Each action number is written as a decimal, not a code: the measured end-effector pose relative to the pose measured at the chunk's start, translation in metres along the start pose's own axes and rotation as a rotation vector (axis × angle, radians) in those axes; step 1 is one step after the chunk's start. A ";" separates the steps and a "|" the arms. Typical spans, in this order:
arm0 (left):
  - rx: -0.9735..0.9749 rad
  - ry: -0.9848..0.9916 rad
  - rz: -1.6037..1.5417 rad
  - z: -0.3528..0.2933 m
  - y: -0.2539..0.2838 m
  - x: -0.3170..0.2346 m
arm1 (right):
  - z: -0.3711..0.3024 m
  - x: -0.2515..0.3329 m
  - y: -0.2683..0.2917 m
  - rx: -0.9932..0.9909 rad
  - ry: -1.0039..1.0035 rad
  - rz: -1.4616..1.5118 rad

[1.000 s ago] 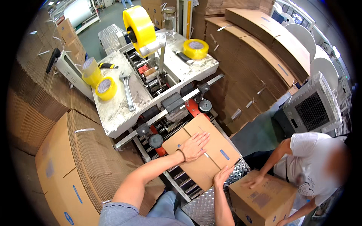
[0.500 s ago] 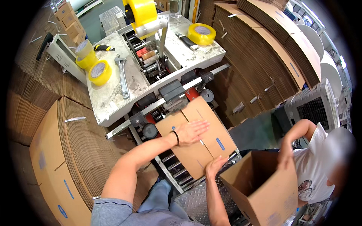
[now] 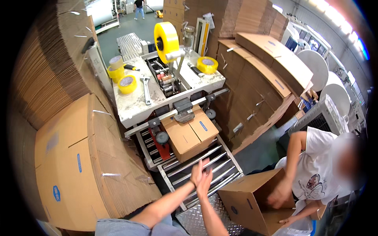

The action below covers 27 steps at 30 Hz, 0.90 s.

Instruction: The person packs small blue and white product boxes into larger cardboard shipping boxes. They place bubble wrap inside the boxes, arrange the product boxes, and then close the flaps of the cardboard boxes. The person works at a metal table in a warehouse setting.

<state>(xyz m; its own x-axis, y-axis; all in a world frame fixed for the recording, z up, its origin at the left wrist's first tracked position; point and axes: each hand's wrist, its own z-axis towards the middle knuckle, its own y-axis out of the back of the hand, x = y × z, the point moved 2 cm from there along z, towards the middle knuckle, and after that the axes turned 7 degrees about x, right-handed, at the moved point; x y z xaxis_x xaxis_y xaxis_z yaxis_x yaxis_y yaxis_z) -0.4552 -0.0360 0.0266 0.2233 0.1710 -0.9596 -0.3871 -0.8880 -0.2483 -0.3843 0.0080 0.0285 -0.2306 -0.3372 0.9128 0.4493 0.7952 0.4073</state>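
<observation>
A closed cardboard carton (image 3: 184,144) lies on the roller conveyor with its far end under the taping machine's dark pressing block (image 3: 183,110). My left hand (image 3: 197,174), a dark band at its wrist, is over the rollers just on the near side of the carton. Against or very close to it is my right hand (image 3: 204,183); whether the palms touch I cannot tell. Fingers on both hands look stretched out, slightly blurred, and hold nothing. Neither hand touches the carton. Steel rollers (image 3: 214,160) run beneath them.
At the right a co-worker (image 3: 315,165) reaches into an open carton (image 3: 240,196). Yellow tape rolls (image 3: 127,84), a wrench (image 3: 146,91) and a cutter knife (image 3: 195,70) lie on the machine's white top. Stacked flat cardboard (image 3: 65,157) stands on both sides. Diamond-plate metal (image 3: 201,214) lies below my arms.
The carton has moved away from me, into the machine. Both my hands have left it and come together above the rollers. My view has tilted up. The co-worker's carton has tipped toward them.
</observation>
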 end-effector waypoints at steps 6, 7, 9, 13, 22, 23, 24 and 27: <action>0.437 0.249 0.582 -0.182 -0.027 0.038 | -0.295 -0.274 0.144 0.440 -0.374 -0.473; 0.337 0.256 0.562 -0.201 0.011 0.044 | -0.343 -0.279 0.153 0.577 -0.411 -0.528; 0.156 0.093 0.598 -0.230 0.043 0.006 | -0.407 -0.274 0.188 0.688 -0.495 -0.589; 0.084 -0.411 0.840 -0.282 0.052 -0.122 | -0.475 -0.269 0.225 0.767 -0.495 -0.606; -0.044 -0.692 1.582 -0.372 0.114 -0.333 | -0.514 -0.262 0.234 0.732 -0.199 -0.535; -0.053 -0.586 1.671 -0.386 0.142 -0.332 | -0.512 -0.256 0.232 0.641 -0.341 -0.385; -0.072 -0.469 1.760 -0.399 0.163 -0.330 | -0.505 -0.239 0.230 0.689 -0.391 -0.403; -0.045 -0.245 1.794 -0.404 0.172 -0.321 | -0.503 -0.226 0.235 0.639 -0.331 -0.481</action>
<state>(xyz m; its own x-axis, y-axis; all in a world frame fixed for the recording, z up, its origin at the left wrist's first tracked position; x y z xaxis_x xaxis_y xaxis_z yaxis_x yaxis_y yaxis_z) -0.2321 -0.4157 0.3451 -0.5172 -0.8555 -0.0252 0.0397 -0.0534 0.9978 0.2078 0.0174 -0.0657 -0.5550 -0.6248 0.5492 -0.3104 0.7681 0.5601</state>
